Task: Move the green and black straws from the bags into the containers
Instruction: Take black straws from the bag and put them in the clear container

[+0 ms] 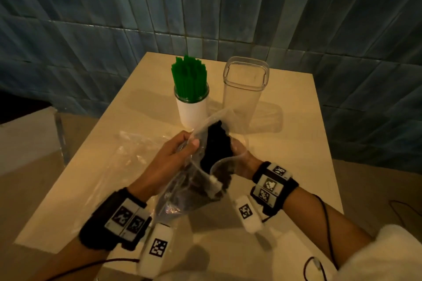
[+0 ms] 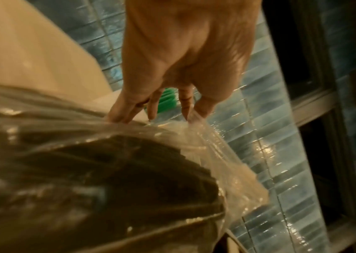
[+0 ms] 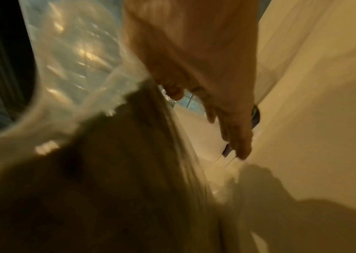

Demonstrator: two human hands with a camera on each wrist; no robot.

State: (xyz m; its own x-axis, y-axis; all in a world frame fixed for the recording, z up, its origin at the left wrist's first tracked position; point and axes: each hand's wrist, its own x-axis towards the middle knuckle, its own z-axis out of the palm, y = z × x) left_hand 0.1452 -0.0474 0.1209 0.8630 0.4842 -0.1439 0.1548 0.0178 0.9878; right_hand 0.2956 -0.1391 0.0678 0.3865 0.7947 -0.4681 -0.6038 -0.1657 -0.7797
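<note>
A clear zip bag (image 1: pixel 194 189) full of black straws (image 1: pixel 215 146) is held up over the middle of the table, mouth towards the containers. My left hand (image 1: pixel 190 141) pinches the bag's left rim between thumb and fingers (image 2: pixel 127 118). My right hand (image 1: pixel 238 147) holds the bag's right side, partly veiled by the plastic; the right wrist view is blurred. Green straws (image 1: pixel 190 80) stand in a white container (image 1: pixel 193 112). To its right stands a clear rectangular container (image 1: pixel 245 89) with nothing in it. The left wrist view shows the black straws (image 2: pixel 118 179) inside the bag.
A flat, empty clear bag (image 1: pixel 137 150) lies on the beige table (image 1: pixel 296 132) left of my hands. A blue tiled wall (image 1: pixel 91 18) stands behind the table. Cables hang from both wrists.
</note>
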